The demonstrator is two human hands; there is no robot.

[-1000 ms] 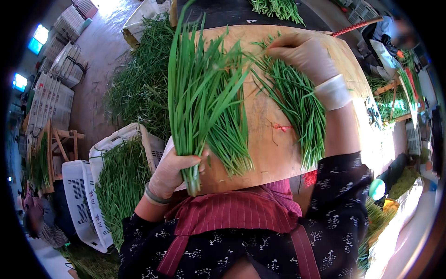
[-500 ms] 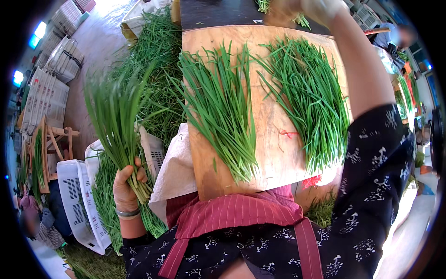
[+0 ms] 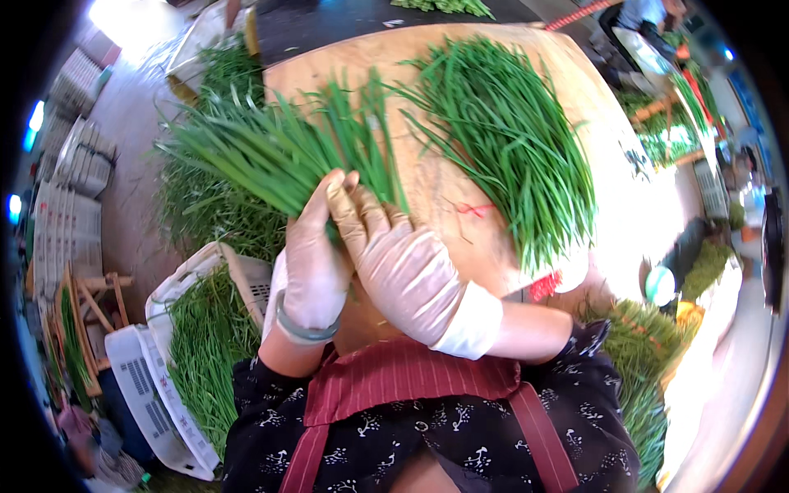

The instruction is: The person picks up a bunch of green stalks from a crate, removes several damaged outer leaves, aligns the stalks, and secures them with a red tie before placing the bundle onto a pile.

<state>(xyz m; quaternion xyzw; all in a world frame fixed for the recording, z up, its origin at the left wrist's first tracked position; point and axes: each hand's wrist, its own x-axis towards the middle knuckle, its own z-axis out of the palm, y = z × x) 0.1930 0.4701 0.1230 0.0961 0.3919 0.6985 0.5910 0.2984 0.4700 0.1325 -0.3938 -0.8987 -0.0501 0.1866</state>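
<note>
My left hand (image 3: pixel 315 263), in a whitish glove with a bangle at the wrist, is closed round a bunch of garlic chives (image 3: pixel 259 156). Its leaves fan out toward the far left; the stem ends are hidden behind my hands. My right hand (image 3: pixel 411 275), also gloved, presses against the left with its fingers curled over the stems. Behind the bunch, part of another heap of chives (image 3: pixel 362 123) shows on the wooden board (image 3: pixel 448 234). Farther right on the board lies a larger heap of chives (image 3: pixel 509 140), leaf tips away from me.
A red tie (image 3: pixel 472 209) lies between the heaps. Left of the board stands a white crate (image 3: pixel 185 275) of chives, with loose greens (image 3: pixel 218 193) behind it. A dark surface (image 3: pixel 345 33) adjoins the board's far edge. Another person (image 3: pixel 641 20) is at the far right.
My right hand has come back from the dark surface to the chives in my left hand. My left hand has moved right, over the board, tilting the bunch leftward.
</note>
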